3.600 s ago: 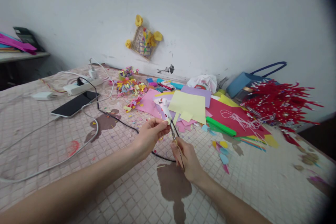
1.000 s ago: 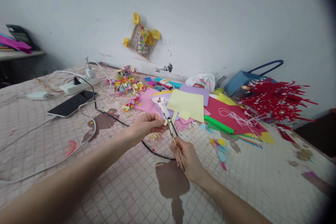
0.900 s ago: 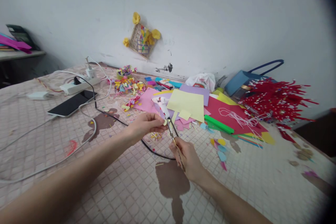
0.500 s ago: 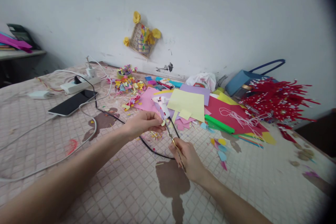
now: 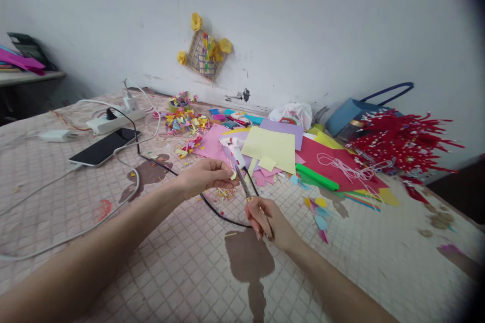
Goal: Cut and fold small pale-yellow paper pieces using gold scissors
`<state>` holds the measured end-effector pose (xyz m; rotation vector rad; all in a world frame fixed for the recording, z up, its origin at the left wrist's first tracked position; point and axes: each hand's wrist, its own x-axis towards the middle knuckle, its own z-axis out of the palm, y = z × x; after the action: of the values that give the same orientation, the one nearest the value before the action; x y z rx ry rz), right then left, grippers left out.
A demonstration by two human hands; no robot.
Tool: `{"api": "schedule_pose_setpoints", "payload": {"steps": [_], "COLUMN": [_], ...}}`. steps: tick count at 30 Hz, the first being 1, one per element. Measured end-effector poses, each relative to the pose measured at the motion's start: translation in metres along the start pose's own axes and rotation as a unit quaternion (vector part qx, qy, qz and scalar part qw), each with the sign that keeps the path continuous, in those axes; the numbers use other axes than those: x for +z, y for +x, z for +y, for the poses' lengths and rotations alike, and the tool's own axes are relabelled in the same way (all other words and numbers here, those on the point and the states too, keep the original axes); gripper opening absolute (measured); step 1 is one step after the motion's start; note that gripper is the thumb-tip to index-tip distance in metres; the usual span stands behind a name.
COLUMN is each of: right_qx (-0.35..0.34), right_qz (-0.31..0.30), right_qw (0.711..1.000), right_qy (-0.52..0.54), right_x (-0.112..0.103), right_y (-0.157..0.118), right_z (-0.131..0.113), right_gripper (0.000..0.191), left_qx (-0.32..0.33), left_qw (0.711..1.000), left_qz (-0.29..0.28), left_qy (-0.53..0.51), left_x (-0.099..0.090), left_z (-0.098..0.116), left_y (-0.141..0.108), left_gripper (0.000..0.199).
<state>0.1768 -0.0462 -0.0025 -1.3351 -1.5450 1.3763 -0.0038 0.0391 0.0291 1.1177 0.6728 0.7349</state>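
Observation:
My left hand [image 5: 206, 179] pinches a small pale yellow piece of paper [image 5: 234, 175] between thumb and fingers. A pair of scissors [image 5: 244, 184] is gripped in my right hand [image 5: 267, 219], its blades pointing up and left, close beside the paper piece. Whether the blades touch the paper I cannot tell. Just beyond both hands lies a white glue gun [image 5: 234, 149], its black cord [image 5: 217, 214] looping under my wrists. A pale yellow sheet [image 5: 271, 146] rests to the right of the glue gun, with small cut scraps near it.
A phone [image 5: 104, 147] and a white power strip [image 5: 113, 121] lie at left among cables. Small cut paper shapes [image 5: 320, 217] are at right, beside a green strip [image 5: 317, 177]. Red decorated stems [image 5: 405, 144] and a blue bag [image 5: 350, 115] stand at the back right.
The scissors and my right hand have turned slightly, the blades now showing more clearly. My left hand stays nearly in place with the paper piece.

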Motion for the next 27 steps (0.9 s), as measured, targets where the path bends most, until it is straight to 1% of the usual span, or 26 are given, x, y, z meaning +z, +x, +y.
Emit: {"api": "schedule_pose_setpoints", "payload": {"steps": [2,3,4,5,6,7,8,9,10,12,14,17,19,21,23,24,25,26,27], "right_qx": [-0.016,-0.027,-0.045,-0.065,-0.064,-0.045,-0.020,0.000,0.020,0.051,0.062,0.043,0.038,0.030,-0.016,-0.054,-0.094,-0.130,-0.150], "right_qz": [0.022,0.052,0.100,0.150,0.194,0.236,0.260,0.267,0.273,0.280,0.276,0.260,0.262,0.279,0.308,0.318,0.321,0.301,0.263], "right_qw": [0.999,0.997,0.987,0.966,0.932,0.894,0.861,0.840,0.824,0.808,0.811,0.843,0.860,0.861,0.853,0.854,0.862,0.885,0.916], "right_qy": [-0.022,-0.057,-0.115,-0.201,-0.299,-0.379,-0.437,-0.473,-0.495,-0.515,-0.513,-0.469,-0.436,-0.425,-0.422,-0.408,-0.381,-0.332,-0.262], "right_x": [-0.011,-0.019,-0.030,-0.041,-0.054,-0.066,-0.077,-0.087,-0.095,-0.105,-0.109,-0.112,-0.115,-0.117,-0.114,-0.110,-0.103,-0.095,-0.084], "right_y": [0.005,0.009,0.013,0.017,0.021,0.025,0.028,0.030,0.031,0.032,0.031,0.030,0.031,0.032,0.033,0.032,0.031,0.029,0.026], "right_z": [0.000,0.001,0.002,0.004,0.006,0.009,0.011,0.013,0.015,0.017,0.016,0.017,0.020,0.022,0.022,0.020,0.016,0.012,0.007], "right_gripper": [0.046,0.045,0.042,0.038,0.035,0.033,0.029,0.025,0.024,0.026,0.029,0.031,0.031,0.030,0.026,0.025,0.024,0.023,0.024], "left_qx": [-0.001,-0.003,-0.006,-0.011,-0.017,-0.025,-0.029,-0.030,-0.029,-0.026,-0.025,-0.022,-0.011,0.000,0.007,0.009,0.012,0.018,0.026], "left_qw": [1.000,1.000,1.000,0.999,0.999,0.999,0.998,0.998,0.998,0.997,0.997,0.997,0.998,0.998,0.997,0.997,0.996,0.995,0.994], "left_qz": [0.003,0.007,0.010,0.013,0.013,0.012,0.011,0.009,0.008,0.006,0.007,0.005,0.002,0.000,-0.005,-0.009,-0.012,-0.013,-0.013], "left_qy": [0.007,0.013,0.020,0.029,0.037,0.045,0.052,0.058,0.062,0.066,0.067,0.067,0.064,0.066,0.074,0.080,0.086,0.093,0.102], "left_x": [0.001,0.001,0.002,0.003,0.003,0.004,0.005,0.005,0.006,0.007,0.008,0.008,0.009,0.011,0.014,0.016,0.018,0.019,0.020], "left_z": [-0.003,-0.005,-0.008,-0.011,-0.014,-0.017,-0.020,-0.022,-0.024,-0.027,-0.029,-0.031,-0.032,-0.031,-0.030,-0.029,-0.028,-0.028,-0.028], "left_y": [0.001,0.002,0.002,0.003,0.004,0.004,0.004,0.005,0.005,0.005,0.005,0.006,0.007,0.007,0.006,0.005,0.004,0.003,0.002], "left_gripper": [0.015,0.017,0.019,0.021,0.023,0.024,0.025,0.025,0.025,0.026,0.027,0.028,0.030,0.031,0.031,0.031,0.031,0.030,0.029]}}
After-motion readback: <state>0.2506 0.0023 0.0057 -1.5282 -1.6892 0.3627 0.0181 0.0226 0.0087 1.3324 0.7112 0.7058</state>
